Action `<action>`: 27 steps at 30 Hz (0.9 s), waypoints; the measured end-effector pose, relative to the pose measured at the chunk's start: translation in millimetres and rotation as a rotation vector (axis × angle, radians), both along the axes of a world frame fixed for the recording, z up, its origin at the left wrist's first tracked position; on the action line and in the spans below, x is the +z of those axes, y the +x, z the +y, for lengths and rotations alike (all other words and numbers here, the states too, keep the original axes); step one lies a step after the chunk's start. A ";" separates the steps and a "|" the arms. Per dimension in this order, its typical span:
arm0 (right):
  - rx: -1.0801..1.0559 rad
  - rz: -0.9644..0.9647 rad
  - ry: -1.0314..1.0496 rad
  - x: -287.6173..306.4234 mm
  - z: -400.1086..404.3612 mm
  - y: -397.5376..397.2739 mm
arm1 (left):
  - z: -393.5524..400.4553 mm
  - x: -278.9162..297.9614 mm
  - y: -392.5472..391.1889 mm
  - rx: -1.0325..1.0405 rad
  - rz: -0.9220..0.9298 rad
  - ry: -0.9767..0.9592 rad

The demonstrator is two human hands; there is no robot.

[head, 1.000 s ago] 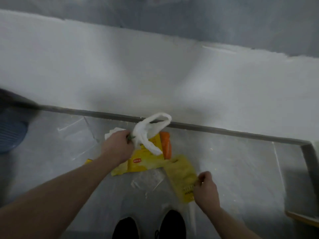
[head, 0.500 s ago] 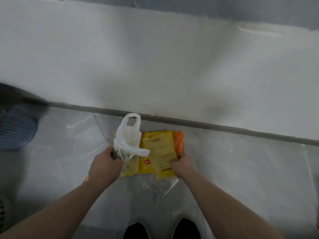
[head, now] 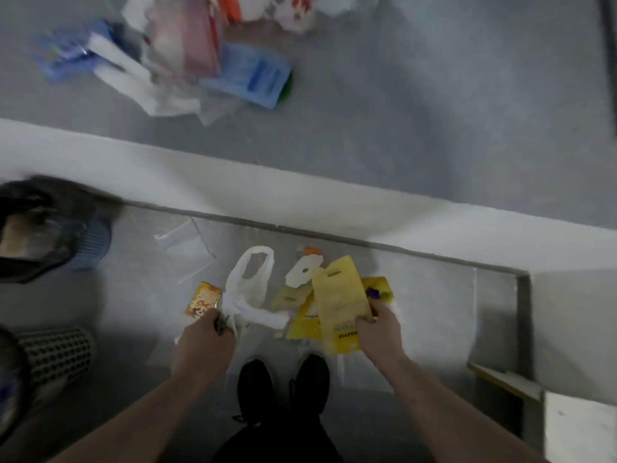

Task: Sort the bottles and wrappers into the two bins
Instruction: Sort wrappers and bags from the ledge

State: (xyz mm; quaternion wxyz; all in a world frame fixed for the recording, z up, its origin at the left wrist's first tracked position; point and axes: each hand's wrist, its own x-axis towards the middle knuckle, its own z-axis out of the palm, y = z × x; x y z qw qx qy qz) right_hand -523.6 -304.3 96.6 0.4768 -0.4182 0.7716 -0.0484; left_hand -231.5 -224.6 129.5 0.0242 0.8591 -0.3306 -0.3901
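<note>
My left hand [head: 205, 345] grips a white plastic bag [head: 248, 292] by its bunched end, its handle loop standing up. A small orange-yellow wrapper [head: 202, 299] lies beside that hand. My right hand [head: 379, 332] holds a long pale yellow wrapper [head: 339, 302] upright. More yellow wrappers [head: 302, 320] and a white torn one [head: 302, 270] lie on the floor between my hands. A blue bin [head: 90, 242] lined with a black bag stands at the left. A grey perforated bin [head: 56, 352] is at the lower left.
A white ledge [head: 300, 202] crosses the view above the floor. On the grey surface beyond it lies a pile of wrappers and bags [head: 187, 55], with a blue packet [head: 253, 75]. Clear plastic [head: 185, 245] lies on the floor. My black shoes [head: 283, 385] are below the wrappers.
My right hand has lifted a pale yellow wrapper off the pile. The view has tilted up, showing the ledge top and its litter. My left hand still holds the white bag.
</note>
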 end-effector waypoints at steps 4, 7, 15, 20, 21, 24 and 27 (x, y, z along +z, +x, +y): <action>-0.026 0.055 0.007 180.2 8.4 -25.9 | 10.6 166.7 -22.1 0.004 0.057 0.020; -0.013 0.054 -0.043 293.9 5.9 -37.8 | 8.4 274.3 -31.9 0.036 0.070 -0.023; 0.053 0.000 -0.235 458.6 -19.2 -67.2 | -6.6 418.5 -40.1 0.152 0.025 -0.164; 0.280 -0.117 -0.283 502.7 -49.9 -85.7 | -14.8 451.4 -60.1 0.331 -0.012 -0.212; 0.333 -0.147 -0.293 508.9 -58.9 -86.7 | -15.7 457.5 -66.3 0.375 -0.025 -0.238; 0.467 -0.208 -0.289 523.7 -86.5 -83.3 | -10.2 472.2 -85.0 0.465 -0.048 -0.283; 0.622 -0.250 -0.304 538.6 -107.3 -65.2 | 7.6 483.6 -94.6 0.516 -0.077 -0.288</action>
